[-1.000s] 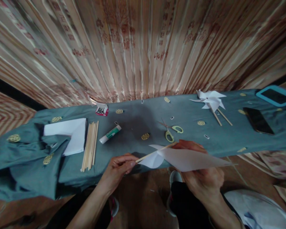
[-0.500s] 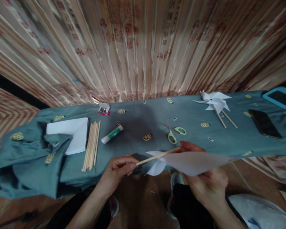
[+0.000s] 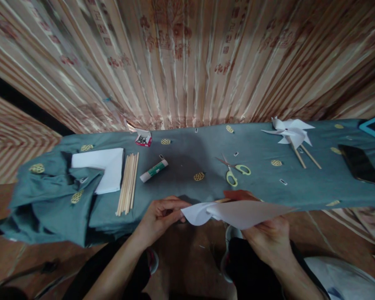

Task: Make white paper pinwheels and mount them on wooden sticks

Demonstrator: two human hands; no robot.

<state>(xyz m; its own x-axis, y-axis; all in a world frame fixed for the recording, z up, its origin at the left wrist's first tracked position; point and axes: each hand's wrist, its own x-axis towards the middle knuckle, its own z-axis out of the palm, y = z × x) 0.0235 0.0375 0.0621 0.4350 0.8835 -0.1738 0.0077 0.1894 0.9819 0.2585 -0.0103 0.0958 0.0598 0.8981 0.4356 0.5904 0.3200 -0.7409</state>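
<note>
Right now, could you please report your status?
Both hands holding white paper pinwheel. Pale wooden stick mostly hidden. Lime-handled metal scissors beyond, not blocking.

stick (image 3: 224,200) mostly hidden behind paper pinwheel (image 3: 250,213) | right hand (image 3: 268,238) partly covered by its blade | blue frame (image 3: 372,130) cut by right edge | small box (image 3: 143,139): contents too tiny to identify | paper stack (image 3: 113,171) partly under cloth (image 3: 90,208)

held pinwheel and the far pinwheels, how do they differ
The held pinwheel is between the left hand and right hand; the far pinwheels lie on the table.
The held pinwheel shows mostly one broad blade; the far pinwheels show several pointed ones.
The held pinwheel's stick is mostly hidden; the far pinwheels' two sticks show plainly.
Both are white, with pale wooden sticks.
</note>
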